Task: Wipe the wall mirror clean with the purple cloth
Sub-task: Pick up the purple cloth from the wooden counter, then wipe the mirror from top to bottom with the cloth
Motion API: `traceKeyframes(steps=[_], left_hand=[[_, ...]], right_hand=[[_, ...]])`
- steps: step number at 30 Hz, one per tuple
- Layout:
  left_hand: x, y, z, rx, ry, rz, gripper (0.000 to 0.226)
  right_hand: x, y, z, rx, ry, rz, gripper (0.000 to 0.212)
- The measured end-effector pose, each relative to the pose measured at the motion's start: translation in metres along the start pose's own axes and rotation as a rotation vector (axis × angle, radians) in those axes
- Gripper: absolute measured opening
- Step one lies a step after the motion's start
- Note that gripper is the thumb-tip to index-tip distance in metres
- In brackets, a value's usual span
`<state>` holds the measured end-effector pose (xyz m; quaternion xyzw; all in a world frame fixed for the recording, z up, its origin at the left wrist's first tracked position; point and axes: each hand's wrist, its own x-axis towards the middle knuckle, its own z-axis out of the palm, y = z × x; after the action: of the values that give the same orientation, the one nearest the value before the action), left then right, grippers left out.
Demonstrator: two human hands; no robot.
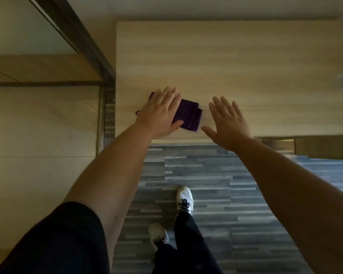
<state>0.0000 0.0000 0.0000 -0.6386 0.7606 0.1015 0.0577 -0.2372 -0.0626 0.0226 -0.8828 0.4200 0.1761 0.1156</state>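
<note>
left grip [160, 111] lies flat and spread on the purple cloth [188, 114], palm down, fingers straight, nothing clenched; the thumb rests along the cloth's near edge. right grip [229, 123] is splayed wide and grasps nothing, held just beside the cloth on its right, over the near edge of the table [246, 62]; i cannot tell whether it touches the wood. nearest to me are the person's white laced shoes [184, 199] and dark trousers on the grey striped floor [216, 175], and a dark short sleeve [57, 238] on the left arm. beyond the grips the folded cloth sits on the pale wooden table, close to its near left corner, a small loop showing left of the left wrist. farther left stands a dark metal frame [83, 42].
</note>
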Motion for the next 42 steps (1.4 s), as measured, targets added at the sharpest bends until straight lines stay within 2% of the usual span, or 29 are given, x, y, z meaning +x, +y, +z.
traceKeyframes(steps=[5, 9, 13, 17, 21, 26, 34, 38, 42], left_hand=[[0.019, -0.008, 0.021, 0.100, -0.175, 0.088, 0.088], [0.018, -0.007, 0.045, 0.126, 0.004, 0.076, 0.085], [0.010, -0.006, 0.045, 0.304, 0.188, 0.088, 0.066], [-0.023, -0.010, 0.040, 0.205, 0.194, 0.111, 0.043], [-0.077, -0.027, 0.013, 0.147, 0.211, 0.034, 0.038], [-0.161, -0.069, -0.057, 0.199, 0.299, -0.158, 0.035], [-0.312, -0.156, -0.219, 0.343, 0.525, -0.468, 0.042], [-0.377, -0.196, -0.305, 0.425, 0.637, -0.565, 0.045], [-0.423, -0.228, -0.383, 0.531, 0.769, -0.608, 0.045]], right_hand=[[0.009, 0.006, 0.011, -0.024, 0.021, -0.034, 0.081], [0.014, 0.007, 0.016, -0.034, 0.016, -0.043, 0.080], [0.013, 0.003, 0.015, -0.027, 0.020, -0.034, 0.078], [0.010, -0.013, 0.004, -0.047, 0.016, -0.047, 0.077], [0.009, -0.054, -0.029, -0.060, 0.030, -0.102, 0.076], [0.003, -0.142, -0.095, -0.119, 0.093, -0.247, 0.076], [-0.026, -0.304, -0.244, -0.117, 0.296, -0.421, 0.075], [-0.041, -0.371, -0.326, -0.145, 0.428, -0.507, 0.073], [-0.053, -0.423, -0.408, -0.190, 0.567, -0.562, 0.083]])
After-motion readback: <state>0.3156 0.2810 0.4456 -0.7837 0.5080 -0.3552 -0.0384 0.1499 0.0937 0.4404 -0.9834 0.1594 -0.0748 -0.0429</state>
